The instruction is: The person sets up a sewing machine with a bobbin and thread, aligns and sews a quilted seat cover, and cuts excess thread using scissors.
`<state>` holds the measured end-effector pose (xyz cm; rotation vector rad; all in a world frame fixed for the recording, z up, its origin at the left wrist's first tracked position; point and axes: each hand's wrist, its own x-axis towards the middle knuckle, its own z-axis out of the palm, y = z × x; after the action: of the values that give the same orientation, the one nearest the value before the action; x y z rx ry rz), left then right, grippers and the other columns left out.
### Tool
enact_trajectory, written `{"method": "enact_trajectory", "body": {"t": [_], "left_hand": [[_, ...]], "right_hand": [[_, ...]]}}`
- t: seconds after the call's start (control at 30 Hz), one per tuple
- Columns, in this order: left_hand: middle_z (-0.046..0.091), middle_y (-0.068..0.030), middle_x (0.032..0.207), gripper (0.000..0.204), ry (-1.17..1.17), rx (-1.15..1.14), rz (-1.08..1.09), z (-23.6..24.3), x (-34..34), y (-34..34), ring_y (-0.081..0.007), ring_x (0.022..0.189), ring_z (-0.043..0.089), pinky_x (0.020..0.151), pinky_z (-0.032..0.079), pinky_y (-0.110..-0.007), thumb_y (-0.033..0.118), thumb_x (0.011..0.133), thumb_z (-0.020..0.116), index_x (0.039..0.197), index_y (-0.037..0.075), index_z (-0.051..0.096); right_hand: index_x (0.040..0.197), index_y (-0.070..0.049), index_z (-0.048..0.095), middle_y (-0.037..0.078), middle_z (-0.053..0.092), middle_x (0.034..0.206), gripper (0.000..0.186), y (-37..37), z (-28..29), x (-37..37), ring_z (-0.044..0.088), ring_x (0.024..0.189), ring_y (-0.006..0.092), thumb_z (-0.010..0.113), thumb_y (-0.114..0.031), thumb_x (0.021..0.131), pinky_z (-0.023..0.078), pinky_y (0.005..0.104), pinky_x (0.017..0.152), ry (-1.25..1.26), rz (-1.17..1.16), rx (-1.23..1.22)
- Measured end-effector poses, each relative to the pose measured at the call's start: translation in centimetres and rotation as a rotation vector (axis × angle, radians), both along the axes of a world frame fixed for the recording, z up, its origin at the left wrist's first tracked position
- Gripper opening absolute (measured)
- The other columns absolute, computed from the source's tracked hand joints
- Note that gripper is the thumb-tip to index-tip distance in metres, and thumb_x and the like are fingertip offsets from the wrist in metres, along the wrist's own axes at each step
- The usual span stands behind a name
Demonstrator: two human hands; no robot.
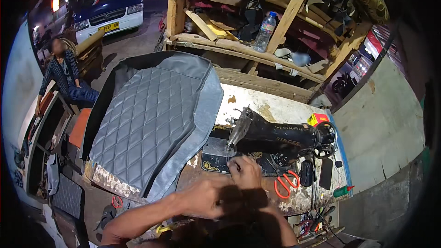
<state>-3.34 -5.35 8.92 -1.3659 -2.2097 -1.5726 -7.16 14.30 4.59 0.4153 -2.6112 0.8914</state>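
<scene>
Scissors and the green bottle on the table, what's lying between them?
In the head view, a black oblong and a dark flat phone-like slab lie between the scissors and the green bottle.

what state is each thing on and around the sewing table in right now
sewing machine: upright on the worn table, hands at its needle end
quilted grey cover: spread flat, hanging over the table's left edge
orange scissors: lying flat, nearly closed, untouched
water bottle: standing upright, cap on
left hand: below the needle area; grip unclear
right hand: fingers bent by the needle plate; grip unclear
</scene>
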Motion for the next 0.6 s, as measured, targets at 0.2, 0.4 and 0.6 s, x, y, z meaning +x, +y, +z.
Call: {"method": "enact_trajectory", "body": {"t": [0.2, 0.4, 0.6], "left_hand": [[0.067, -0.0141, 0.116, 0.031, 0.272, -0.469, 0.388, -1.7, -6.6, -0.9, -0.0322, 0.111, 0.059, 0.095, 0.049, -0.045, 0.024, 0.091, 0.068, 0.119, 0.013, 0.074], [0.061, -0.0164, 0.128, 0.041, 0.337, -0.697, 0.527, -3.7, -6.3, 0.0, -0.0378, 0.124, 0.052, 0.105, 0.042, -0.049, 0.034, 0.095, 0.065, 0.130, 0.014, 0.069], [0.063, -0.0157, 0.132, 0.039, 0.140, -0.728, 0.441, 1.7, -5.9, -5.6, -0.0372, 0.132, 0.050, 0.111, 0.038, -0.052, 0.027, 0.091, 0.069, 0.126, 0.012, 0.070]], "right_hand": [[0.092, -0.006, 0.075, 0.014, 0.069, 0.087, 0.013, 0.4, 1.4, 1.7, 0.068, 0.084, 0.0325, 0.070, -0.016, 0.086, 0.054, 0.0409, 0.076, -0.275, 0.093, -0.105], [0.083, 0.000, 0.072, 0.025, 0.068, 0.082, 0.017, 5.0, 1.1, -3.6, 0.069, 0.077, 0.0426, 0.066, -0.016, 0.086, 0.055, 0.0513, 0.070, -0.005, -0.338, 0.259], [0.109, 0.002, 0.067, 0.025, 0.066, 0.105, 0.024, 5.1, 3.3, -1.8, 0.064, 0.100, 0.0439, 0.065, -0.012, 0.090, 0.053, 0.0512, 0.084, 0.102, -0.346, 0.341]]}}
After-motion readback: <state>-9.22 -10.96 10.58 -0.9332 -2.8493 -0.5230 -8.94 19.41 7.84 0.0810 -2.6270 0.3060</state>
